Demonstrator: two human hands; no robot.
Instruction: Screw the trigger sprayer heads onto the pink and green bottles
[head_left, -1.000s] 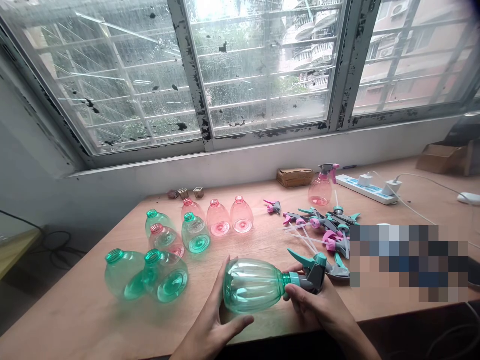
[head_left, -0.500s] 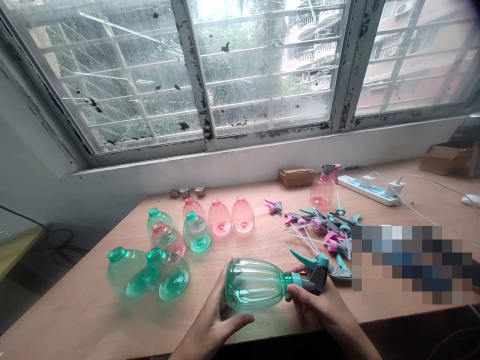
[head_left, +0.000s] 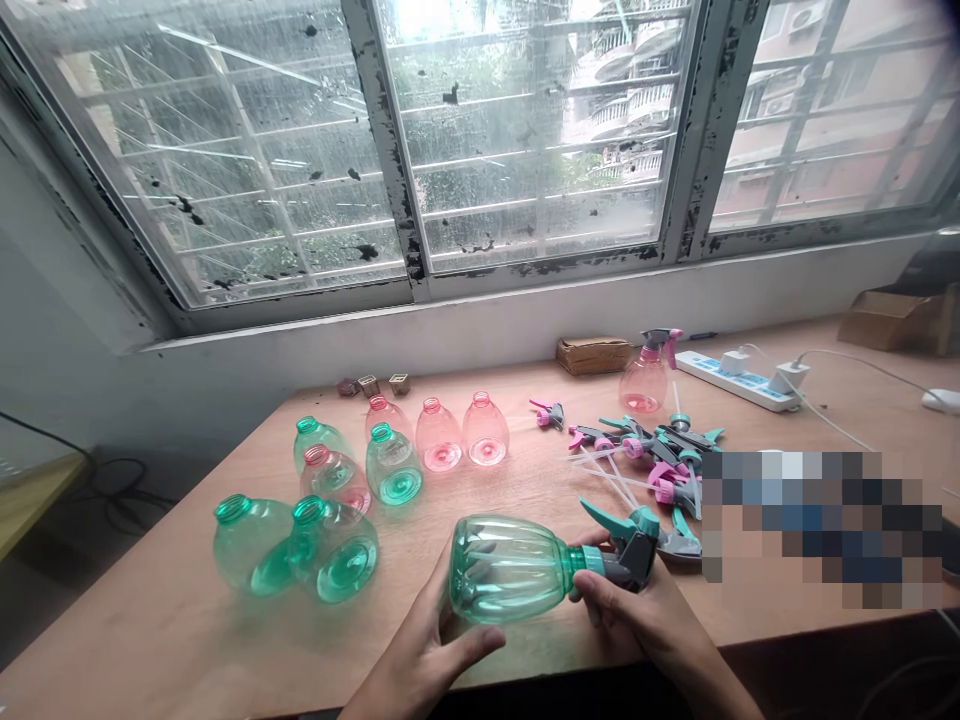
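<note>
A clear green spray bottle (head_left: 510, 570) lies sideways in the air over the table's front edge, its base to the left. My left hand (head_left: 442, 630) cups the bottle's base, fingers behind it and thumb below. At the neck, my right hand (head_left: 630, 600) is closed around the teal collar of the grey and teal spray head (head_left: 634, 550), whose trigger points up and to the left. The head sits on the bottle's mouth; how tightly, I cannot tell. Some right-hand fingers are hidden behind the collar.
Several open green bottles (head_left: 337, 555) and pink bottles (head_left: 439, 440) stand on the left. Loose spray heads (head_left: 667, 445) are piled on the right, near a pink bottle with a head (head_left: 643, 385). Behind are a power strip (head_left: 742, 382) and a cardboard box (head_left: 594, 355). A blurred patch covers the right side.
Almost nothing differs. Both hands keep the bottle and spray head in nearly the same position, with only a very slight shift of the fingers.
</note>
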